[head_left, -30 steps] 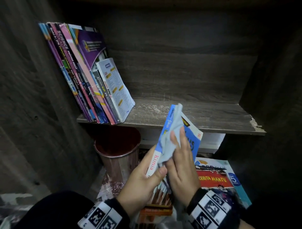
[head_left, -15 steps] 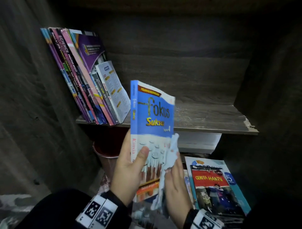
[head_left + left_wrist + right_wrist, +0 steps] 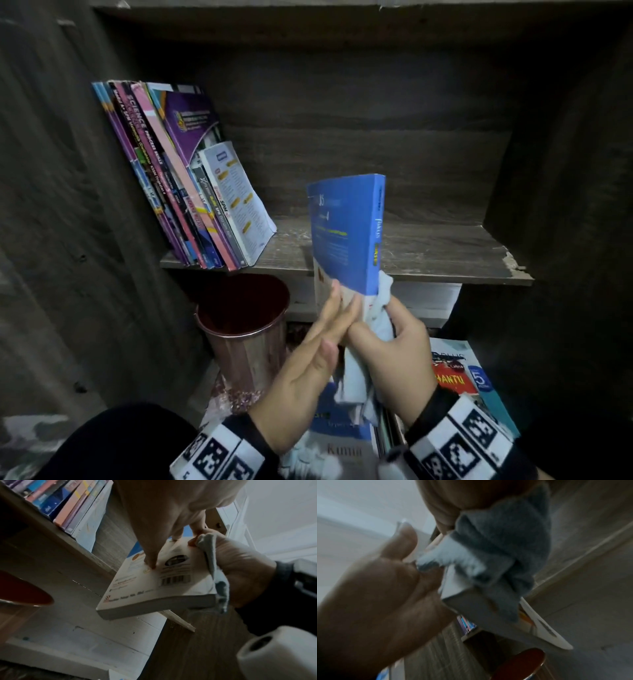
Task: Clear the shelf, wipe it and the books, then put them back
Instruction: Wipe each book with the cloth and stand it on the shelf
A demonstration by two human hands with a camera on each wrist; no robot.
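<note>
Dark wooden shelf [image 3: 428, 253] behind; your left hand [image 3: 308, 363] is bracing flat a stiff, light book [image 3: 346, 236], your right hand [image 3: 394, 346] pinching its spine through a soft cloth [image 3: 356, 377].

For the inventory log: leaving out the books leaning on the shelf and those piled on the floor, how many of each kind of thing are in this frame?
Hands: 2, left and right
Book held up: 1
Cloth: 1
Bin: 1
Total: 5
</note>
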